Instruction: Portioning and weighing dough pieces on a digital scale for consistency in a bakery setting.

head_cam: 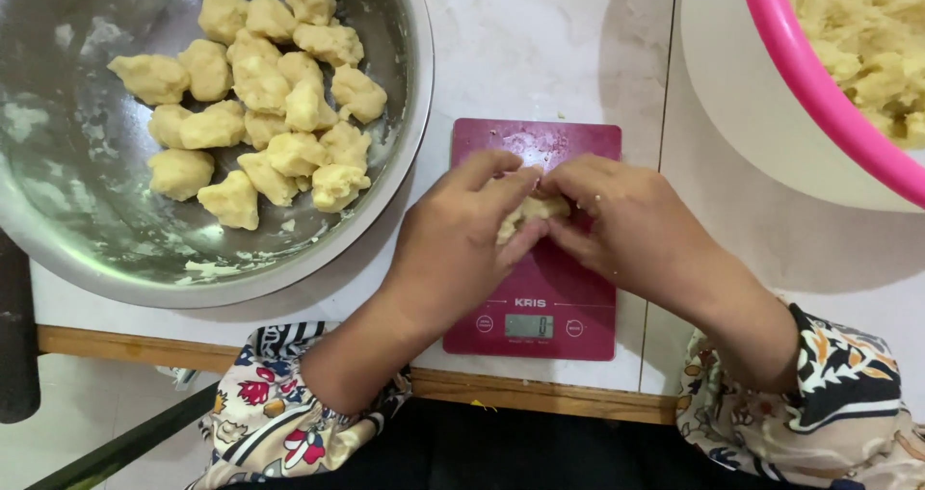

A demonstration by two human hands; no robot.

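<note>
Fingers: your left hand and right hand meet fingertip to fingertip, curled closed around one small dough piece. Thumbs and forefingers pinch it from both sides; the remaining fingers fold beneath it.

Dough piece: pale yellow, rough-surfaced, mostly covered by your fingers. It sits over the upper half of the kitchen scale. Whether it rests on the platform or is held just clear of it cannot be told.

Kitchen scale: flat, dark pink, with a small display and two round buttons along its near edge. It stands at the front edge of the counter, centred between the two bowls.

Steel bowl: at the counter's left side, overhanging the front-left corner. It holds a heap of separate dough lumps of similar size, with smears of dough on the wall.

Pink-rimmed bowl: at the counter's rear-right corner, well apart from the scale, holding bulk dough in one loose mass.

Step in hand: judged from the layout, you are portioning, adjusting one piece over the scale by pinching.

Next move, requirements: release both hands fully so the platform carries only the dough, and keep wrists and sleeves off the scale edges. Once the weight is right, carry the piece leftward over the steel bowl rim and set it among the lumps without pressing them together.
</note>
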